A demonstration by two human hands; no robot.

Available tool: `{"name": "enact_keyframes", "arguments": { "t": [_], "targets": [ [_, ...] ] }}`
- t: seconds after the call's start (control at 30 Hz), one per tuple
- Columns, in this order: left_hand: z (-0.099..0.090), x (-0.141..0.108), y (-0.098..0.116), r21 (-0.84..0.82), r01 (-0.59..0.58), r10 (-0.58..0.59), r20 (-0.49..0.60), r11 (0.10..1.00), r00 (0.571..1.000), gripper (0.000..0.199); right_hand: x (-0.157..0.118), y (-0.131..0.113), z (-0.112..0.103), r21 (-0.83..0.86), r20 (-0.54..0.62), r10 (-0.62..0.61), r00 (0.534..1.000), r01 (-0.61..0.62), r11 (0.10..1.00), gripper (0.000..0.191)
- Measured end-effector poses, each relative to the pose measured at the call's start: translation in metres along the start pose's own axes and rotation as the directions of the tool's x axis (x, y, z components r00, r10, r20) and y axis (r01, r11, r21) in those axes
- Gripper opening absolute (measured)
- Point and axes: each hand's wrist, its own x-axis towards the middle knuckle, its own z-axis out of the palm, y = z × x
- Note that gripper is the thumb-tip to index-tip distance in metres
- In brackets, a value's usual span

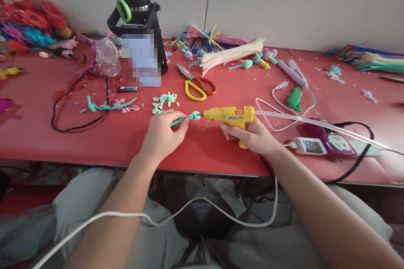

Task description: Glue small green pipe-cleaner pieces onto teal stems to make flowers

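My left hand (166, 131) is closed on a teal pipe cleaner (177, 122) whose right end carries a small mint-green tuft (195, 115). Wrapped round the handle of a yellow hot glue gun (227, 114) is my right hand (254, 135). The gun points left, its metal nozzle at the tuft; whether they touch I cannot tell. A long clear glue stick (318, 123) runs out of the gun's back to the right. Just beyond my left hand lies a pile of short mint-green cut pieces (164, 101).
Scissors (195, 88) with yellow and red handles lie beyond the gun. A black flask (134, 0) stands at the back. Bundled pipe cleaners (232, 55) lie behind. On the right are a purple power strip (331, 138) and a green clip (294, 98). A white cable (202, 198) crosses my lap.
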Motion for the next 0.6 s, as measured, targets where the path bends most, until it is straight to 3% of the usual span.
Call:
{"name": "enact_keyframes", "arguments": {
  "t": [0.6],
  "targets": [
    [-0.0014,-0.0002,0.001,-0.011,0.015,-0.015,0.008,1.0,1.0,0.014,0.002,0.0021,0.0006,0.004,0.015,-0.019,1.0,0.019,1.0,0.028]
  ]
}}
